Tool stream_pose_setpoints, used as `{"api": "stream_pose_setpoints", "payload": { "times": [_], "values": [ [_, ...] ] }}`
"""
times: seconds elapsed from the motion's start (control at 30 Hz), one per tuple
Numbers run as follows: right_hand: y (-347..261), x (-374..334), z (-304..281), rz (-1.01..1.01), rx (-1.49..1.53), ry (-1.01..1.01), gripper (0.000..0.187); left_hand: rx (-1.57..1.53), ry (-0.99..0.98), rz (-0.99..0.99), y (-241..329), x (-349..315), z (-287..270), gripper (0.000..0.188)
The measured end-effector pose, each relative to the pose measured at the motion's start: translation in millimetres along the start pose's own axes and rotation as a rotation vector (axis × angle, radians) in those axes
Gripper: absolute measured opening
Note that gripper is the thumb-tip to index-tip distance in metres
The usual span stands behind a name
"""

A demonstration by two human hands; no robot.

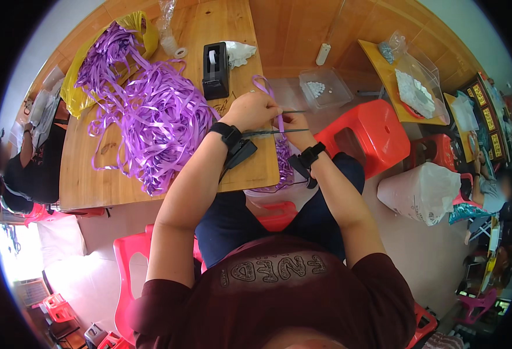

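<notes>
At the near right edge of the table (93,186), our left hand (255,110) and right hand (294,123) pinch one purple ribbon (280,121) around thin metal rods (270,132). We judge it best kept taut and flat. Farther off lie the ribbon heap (157,122) and tape dispenser (215,70).

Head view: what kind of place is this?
Probably a small home or shared craft workshop: a wooden table heaped with purple ribbon, a black tape dispenser, red plastic stools, other people working nearby.
</notes>
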State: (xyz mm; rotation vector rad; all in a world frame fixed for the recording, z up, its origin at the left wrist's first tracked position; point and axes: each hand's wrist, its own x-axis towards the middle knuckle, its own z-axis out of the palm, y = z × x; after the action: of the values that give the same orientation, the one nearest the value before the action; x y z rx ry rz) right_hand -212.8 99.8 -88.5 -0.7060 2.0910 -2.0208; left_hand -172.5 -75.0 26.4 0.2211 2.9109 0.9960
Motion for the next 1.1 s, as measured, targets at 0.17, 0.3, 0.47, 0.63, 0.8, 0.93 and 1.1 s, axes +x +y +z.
{"api": "stream_pose_setpoints", "payload": {
  "times": [0.17, 0.3, 0.47, 0.63, 0.8, 0.93, 1.1],
  "values": [
    [22.1, -19.8, -7.4, 0.016, -0.149, 0.007, 0.02, 0.027, -0.016, 0.006, 1.6, 3.2, 0.9, 0.03],
    [9.2, -53.8, -7.2, 0.345, 0.094, 0.048, 0.026, 0.03, 0.004, 0.022, -3.1, -0.7, -0.3, 0.03],
    [8.0, -89.3, -8.9, 0.471, -0.028, -0.103, 0.026, 0.031, 0.003, 0.013, -3.3, 1.5, 0.7, 0.029],
    [16.2, -98.5, -3.8, 0.471, 0.101, -0.04, 0.023, 0.027, -0.009, 0.004, -1.3, 3.0, 0.0, 0.029],
    [34.9, -66.1, 2.7, 0.153, 0.023, 0.266, 0.024, 0.037, -0.002, 0.016, 3.8, 2.8, -1.2, 0.029],
    [16.8, -52.1, 20.7, 0.149, -0.137, 0.3, 0.02, 0.031, -0.014, -0.004, -1.1, -0.5, -0.9, 0.029],
    [23.3, -56.9, 29.1, 0.275, 0.181, 0.106, 0.019, 0.031, 0.014, 0.043, 0.9, 2.6, 0.4, 0.03]
  ]
}}
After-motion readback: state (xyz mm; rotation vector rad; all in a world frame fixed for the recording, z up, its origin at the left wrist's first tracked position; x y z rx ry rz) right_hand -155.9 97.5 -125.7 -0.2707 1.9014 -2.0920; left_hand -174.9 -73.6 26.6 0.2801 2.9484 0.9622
